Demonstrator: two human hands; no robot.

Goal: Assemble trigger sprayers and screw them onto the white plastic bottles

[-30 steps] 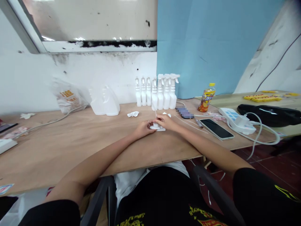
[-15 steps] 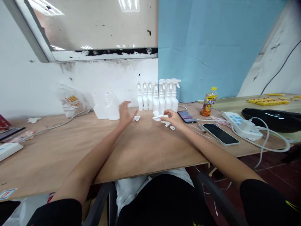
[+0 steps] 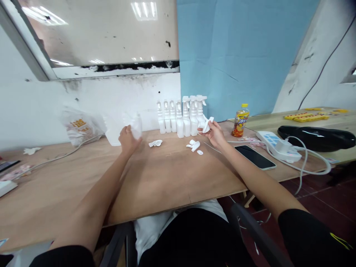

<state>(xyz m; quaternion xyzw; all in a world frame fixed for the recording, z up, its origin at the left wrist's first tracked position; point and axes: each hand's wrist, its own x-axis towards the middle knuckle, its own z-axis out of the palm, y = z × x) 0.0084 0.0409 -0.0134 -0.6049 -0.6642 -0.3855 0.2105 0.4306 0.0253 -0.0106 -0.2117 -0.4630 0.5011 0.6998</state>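
Note:
At the left, my left hand [image 3: 129, 140] has its fingers around a white bottle [image 3: 136, 127], which is blurred and tilted. Another white bottle [image 3: 112, 131] stands just left of it. My right hand [image 3: 215, 134] grips a white spray head [image 3: 206, 124] in front of the right end of a row of white bottles [image 3: 180, 124]. Some bottles in that row carry spray heads. Between my hands a flat white part [image 3: 155, 143] lies on the table, and further right are a white nozzle piece [image 3: 193, 145] and a small white oval [image 3: 200, 152].
On the wooden table [image 3: 155, 178], a drink bottle [image 3: 240, 120], a phone [image 3: 255, 157] and a power strip [image 3: 278, 147] with looping cables lie to the right. A plastic bag [image 3: 80, 126] is at the back left. Yellow pieces [image 3: 306, 116] and a black object [image 3: 316, 138] sit far right.
My left hand has moved left and closed on a white bottle. My right hand has lifted the spray head and moved it slightly right. The view has shifted a little.

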